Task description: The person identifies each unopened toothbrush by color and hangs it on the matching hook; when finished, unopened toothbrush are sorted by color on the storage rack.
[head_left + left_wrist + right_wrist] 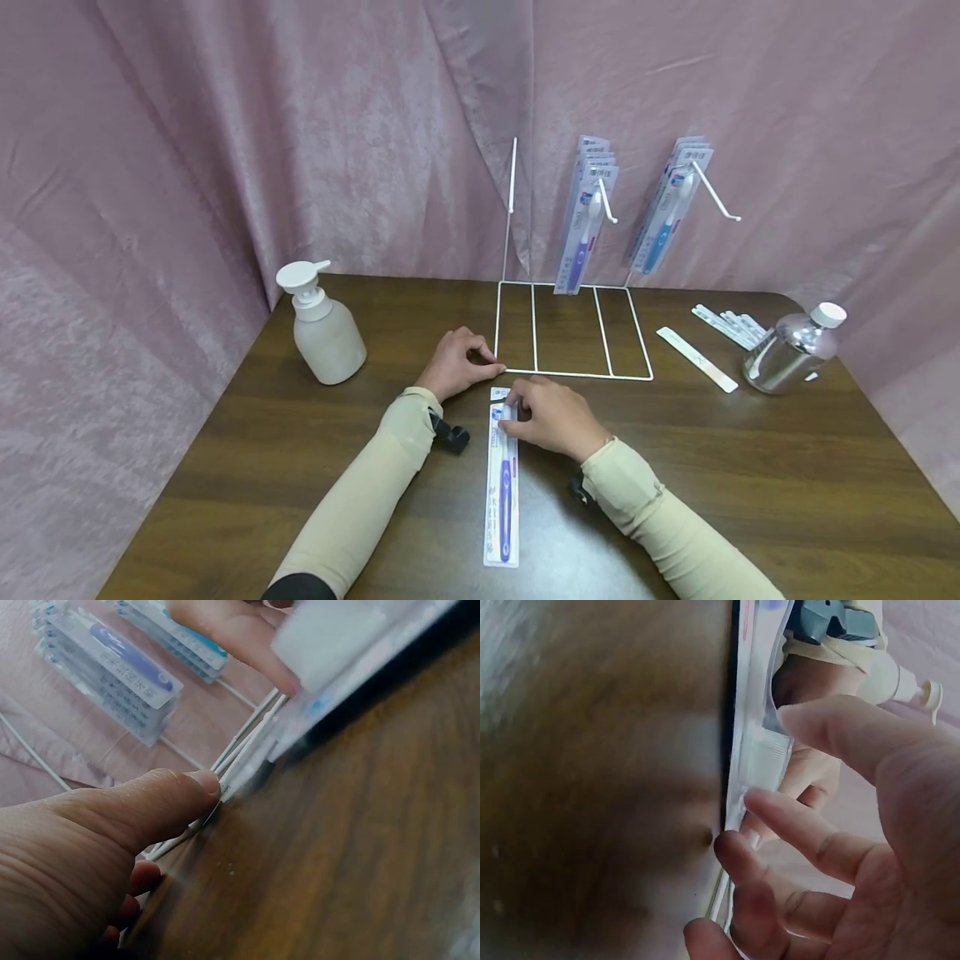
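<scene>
A packaged toothbrush (502, 508) with a purple handle lies lengthwise on the table, its brush head toward the rack. My right hand (557, 417) is over its head end; thumb and index fingertip touch the clear blister (765, 761) around the bristles, fingers bent. The white wire rack (570, 374) stands just beyond. At its front left corner, my left hand (459, 364) pinches the wire, thumb (161, 802) on top and the other fingers curled below. Purple toothbrush packs (581, 225) hang on the middle hook and blue ones (663, 221) on the right hook.
A pump bottle (326, 337) stands at the left. To the right are a loose white strip (697, 359), several more strips (723, 325) and a clear bottle (787, 354) with a white cap. A pink curtain (360, 142) hangs behind the table.
</scene>
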The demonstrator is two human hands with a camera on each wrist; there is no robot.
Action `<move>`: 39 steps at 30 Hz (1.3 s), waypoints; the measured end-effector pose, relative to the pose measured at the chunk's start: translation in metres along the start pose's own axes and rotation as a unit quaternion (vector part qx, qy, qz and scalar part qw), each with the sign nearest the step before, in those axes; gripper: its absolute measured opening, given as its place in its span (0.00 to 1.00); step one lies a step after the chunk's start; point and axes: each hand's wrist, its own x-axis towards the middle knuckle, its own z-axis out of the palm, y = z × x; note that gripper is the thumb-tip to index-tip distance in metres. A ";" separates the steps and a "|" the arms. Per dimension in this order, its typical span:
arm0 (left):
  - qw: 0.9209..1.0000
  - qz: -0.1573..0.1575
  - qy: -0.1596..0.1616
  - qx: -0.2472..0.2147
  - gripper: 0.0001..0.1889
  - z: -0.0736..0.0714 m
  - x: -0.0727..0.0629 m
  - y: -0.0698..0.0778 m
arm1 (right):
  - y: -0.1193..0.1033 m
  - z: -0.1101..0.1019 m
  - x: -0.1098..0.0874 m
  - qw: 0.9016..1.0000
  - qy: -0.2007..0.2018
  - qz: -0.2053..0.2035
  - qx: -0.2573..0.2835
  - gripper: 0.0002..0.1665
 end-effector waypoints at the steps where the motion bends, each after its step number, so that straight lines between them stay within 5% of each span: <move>1: 1.000 0.004 0.002 0.000 0.09 0.000 0.000 -0.001 | 0.000 -0.001 0.001 1.000 0.001 0.004 0.010 0.18; 10: 1.000 0.019 0.016 0.011 0.08 -0.004 -0.001 -0.006 | 0.003 -0.031 0.008 0.995 0.023 0.029 0.097 0.17; 17: 1.000 0.008 0.009 0.012 0.10 -0.009 -0.002 -0.002 | 0.003 -0.068 0.005 0.982 0.161 -0.008 0.096 0.18; 25: 1.000 -0.001 0.013 0.009 0.10 -0.015 -0.003 -0.004 | 0.003 -0.104 -0.001 0.927 0.362 -0.081 0.048 0.22; 33: 1.000 0.005 0.000 0.009 0.10 -0.008 -0.001 -0.001 | 0.010 -0.126 -0.004 0.864 0.494 -0.071 0.065 0.23; 39: 1.000 0.004 -0.001 0.010 0.10 0.000 -0.001 0.001 | 0.015 -0.134 0.002 0.848 0.523 -0.052 0.071 0.22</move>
